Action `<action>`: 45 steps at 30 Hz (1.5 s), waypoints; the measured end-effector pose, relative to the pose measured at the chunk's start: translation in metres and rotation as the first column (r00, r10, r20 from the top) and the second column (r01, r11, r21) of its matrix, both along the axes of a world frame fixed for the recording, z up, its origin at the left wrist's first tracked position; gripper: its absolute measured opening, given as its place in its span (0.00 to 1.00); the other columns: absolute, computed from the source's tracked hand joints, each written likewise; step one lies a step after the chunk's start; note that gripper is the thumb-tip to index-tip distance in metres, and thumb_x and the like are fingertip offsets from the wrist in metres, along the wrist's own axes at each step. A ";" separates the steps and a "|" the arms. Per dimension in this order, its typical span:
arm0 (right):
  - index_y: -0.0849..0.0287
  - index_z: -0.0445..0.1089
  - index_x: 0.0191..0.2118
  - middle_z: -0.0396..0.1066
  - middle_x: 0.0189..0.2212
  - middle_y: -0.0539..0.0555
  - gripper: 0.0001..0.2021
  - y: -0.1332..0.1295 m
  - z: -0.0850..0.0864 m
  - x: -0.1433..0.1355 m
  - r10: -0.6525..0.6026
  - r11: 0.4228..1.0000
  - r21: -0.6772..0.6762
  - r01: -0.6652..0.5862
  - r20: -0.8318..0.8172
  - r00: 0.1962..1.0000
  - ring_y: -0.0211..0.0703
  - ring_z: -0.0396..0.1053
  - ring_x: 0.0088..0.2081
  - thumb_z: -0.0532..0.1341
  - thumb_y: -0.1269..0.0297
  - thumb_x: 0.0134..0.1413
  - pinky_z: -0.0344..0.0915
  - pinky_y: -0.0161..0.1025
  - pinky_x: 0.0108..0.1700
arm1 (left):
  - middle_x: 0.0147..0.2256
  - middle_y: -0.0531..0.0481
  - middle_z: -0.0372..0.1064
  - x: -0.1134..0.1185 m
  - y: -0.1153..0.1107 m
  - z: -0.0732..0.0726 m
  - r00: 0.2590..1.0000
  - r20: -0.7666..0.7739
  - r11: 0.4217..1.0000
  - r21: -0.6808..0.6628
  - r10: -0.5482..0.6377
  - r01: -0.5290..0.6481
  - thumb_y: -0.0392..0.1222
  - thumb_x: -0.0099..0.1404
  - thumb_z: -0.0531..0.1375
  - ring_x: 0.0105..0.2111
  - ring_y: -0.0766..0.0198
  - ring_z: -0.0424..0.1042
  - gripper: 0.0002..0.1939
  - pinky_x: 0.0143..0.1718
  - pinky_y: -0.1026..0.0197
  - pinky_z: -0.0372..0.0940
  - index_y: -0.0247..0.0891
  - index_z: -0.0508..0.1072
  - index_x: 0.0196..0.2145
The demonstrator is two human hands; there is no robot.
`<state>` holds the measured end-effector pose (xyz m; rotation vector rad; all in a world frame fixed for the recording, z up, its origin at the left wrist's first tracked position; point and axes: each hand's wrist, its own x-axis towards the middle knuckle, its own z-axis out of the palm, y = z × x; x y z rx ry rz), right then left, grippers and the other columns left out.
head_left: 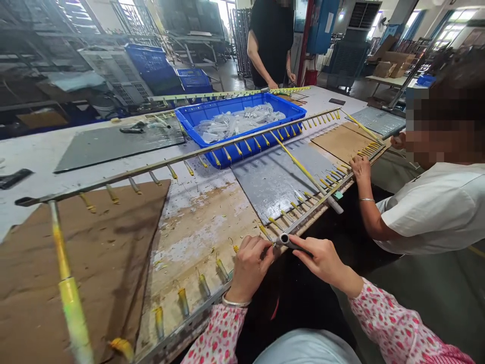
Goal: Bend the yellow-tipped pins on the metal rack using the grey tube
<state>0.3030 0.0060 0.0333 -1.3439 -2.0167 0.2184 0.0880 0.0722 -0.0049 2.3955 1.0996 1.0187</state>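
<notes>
1. Right hand [320,260]: closed on a dark-grey cylindrical tool with a hollow round end [290,242], index finger extended along it, probably for aim.
2. Left hand [248,265]: fingertips bunched just left of the tool end; can't tell what's pinched.
3. Below both: straight pale-grey metal rail [189,322] along the table edge, likely there for easy reach.
4. Left of grip: yellow-tipped grey metal pegs [183,302] pointing inward.
5. Right of grip: co-worker's hand [361,168] at the rail.
6. Beyond: blue rectangular plastic crate [223,110].

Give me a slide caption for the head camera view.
Left hand at the rack, right hand holding a hollow-ended tool, blue bin beyond.
</notes>
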 end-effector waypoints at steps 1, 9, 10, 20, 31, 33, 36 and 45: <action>0.57 0.70 0.56 0.70 0.25 0.50 0.16 0.000 0.002 -0.001 0.002 1.000 -0.008 -0.003 -0.002 1.000 0.36 0.65 0.24 0.55 0.61 0.68 0.60 0.33 0.28 | 0.30 0.49 0.69 0.000 0.000 0.000 1.000 -0.004 1.000 0.002 0.001 -0.001 0.35 0.67 0.57 0.34 0.59 0.64 0.05 0.37 0.57 0.60 0.38 0.71 0.33; 0.57 0.71 0.55 0.70 0.24 0.50 0.15 0.001 0.002 -0.004 -0.003 0.995 0.100 0.001 0.024 1.000 0.36 0.65 0.23 0.56 0.63 0.68 0.58 0.33 0.27 | 0.30 0.49 0.69 0.001 0.000 0.002 1.000 -0.008 1.000 -0.008 0.011 -0.011 0.35 0.67 0.56 0.35 0.59 0.65 0.06 0.36 0.57 0.60 0.38 0.71 0.33; 0.57 0.72 0.54 0.69 0.23 0.50 0.14 0.002 0.002 -0.003 -0.017 0.997 0.074 0.012 0.067 0.998 0.36 0.64 0.23 0.55 0.62 0.68 0.58 0.33 0.27 | 0.30 0.48 0.69 0.002 0.000 0.002 1.000 -0.009 1.000 -0.003 0.009 -0.009 0.35 0.67 0.56 0.34 0.59 0.65 0.06 0.36 0.57 0.60 0.38 0.71 0.33; 0.56 0.72 0.54 0.71 0.25 0.51 0.14 0.003 0.002 0.000 0.016 0.998 0.060 -0.018 0.036 0.999 0.36 0.66 0.23 0.57 0.63 0.67 0.60 0.32 0.27 | 0.30 0.49 0.70 0.001 0.000 0.004 1.000 -0.012 1.000 -0.007 0.010 -0.010 0.36 0.67 0.56 0.34 0.59 0.66 0.06 0.36 0.57 0.61 0.38 0.72 0.33; 0.54 0.74 0.51 0.79 0.36 0.55 0.13 0.000 -0.006 0.008 -0.090 0.978 0.137 0.157 -0.399 0.913 0.47 0.77 0.33 0.63 0.64 0.60 0.74 0.39 0.32 | 0.39 0.44 0.68 0.000 0.004 -0.007 0.945 0.070 0.948 0.006 0.318 -0.320 0.40 0.68 0.56 0.41 0.53 0.68 0.10 0.41 0.52 0.64 0.38 0.67 0.46; 0.55 0.75 0.50 0.79 0.37 0.55 0.13 -0.001 -0.017 0.008 -0.135 0.975 0.098 0.198 -0.446 0.885 0.47 0.77 0.34 0.63 0.64 0.60 0.75 0.40 0.34 | 0.44 0.40 0.65 0.000 0.004 -0.006 0.908 0.075 0.908 0.047 0.412 -0.416 0.39 0.65 0.57 0.46 0.48 0.65 0.15 0.46 0.47 0.63 0.36 0.66 0.49; 0.56 0.76 0.48 0.79 0.31 0.53 0.13 -0.002 -0.031 0.009 -0.213 0.963 0.032 0.266 -0.513 0.831 0.45 0.77 0.29 0.64 0.63 0.58 0.76 0.39 0.33 | 0.44 0.39 0.65 0.000 0.001 0.001 0.891 -0.035 0.889 0.091 0.454 -0.449 0.37 0.63 0.58 0.47 0.46 0.64 0.15 0.47 0.45 0.61 0.37 0.68 0.48; 0.57 0.77 0.48 0.73 0.22 0.49 0.15 0.004 -0.055 0.004 -0.274 0.960 -0.127 0.249 -0.612 0.742 0.39 0.69 0.21 0.63 0.60 0.57 0.71 0.35 0.26 | 0.28 0.44 0.74 0.010 0.015 0.016 0.801 -0.527 0.949 0.034 0.282 -0.312 0.41 0.67 0.56 0.30 0.53 0.73 0.08 0.28 0.60 0.57 0.38 0.75 0.36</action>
